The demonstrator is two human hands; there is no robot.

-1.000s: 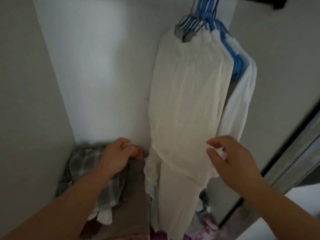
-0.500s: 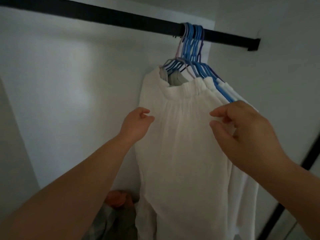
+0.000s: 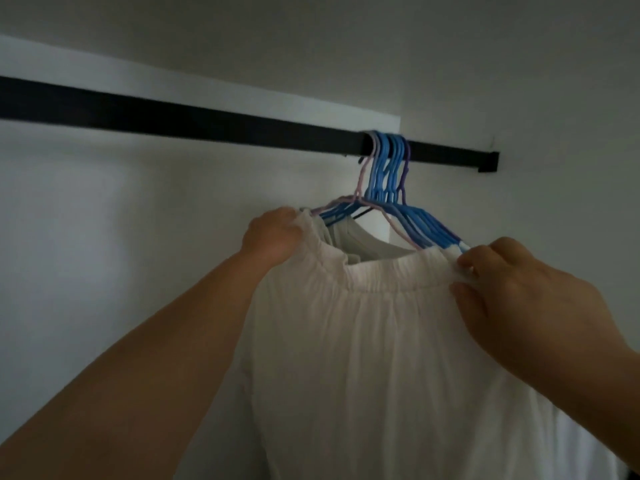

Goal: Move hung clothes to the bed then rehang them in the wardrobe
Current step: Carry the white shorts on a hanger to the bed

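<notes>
The white garment (image 3: 363, 341) hangs from hangers (image 3: 386, 174) near the right end of the black rail (image 3: 173, 119). Your left hand (image 3: 272, 233) and right hand (image 3: 519, 296) each grip its waistband's ends.

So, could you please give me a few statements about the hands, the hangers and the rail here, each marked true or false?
1. Both hands grip the waistband of the front white garment. True: left hand, right hand.
2. The hangers lie on a bed. False: they hang hooked on the black rail.
3. Most hangers are blue. True.
4. The hangers are bunched at the rail's left end. False: they sit near its right end.
5. The front garment is black. False: it is white.
</notes>
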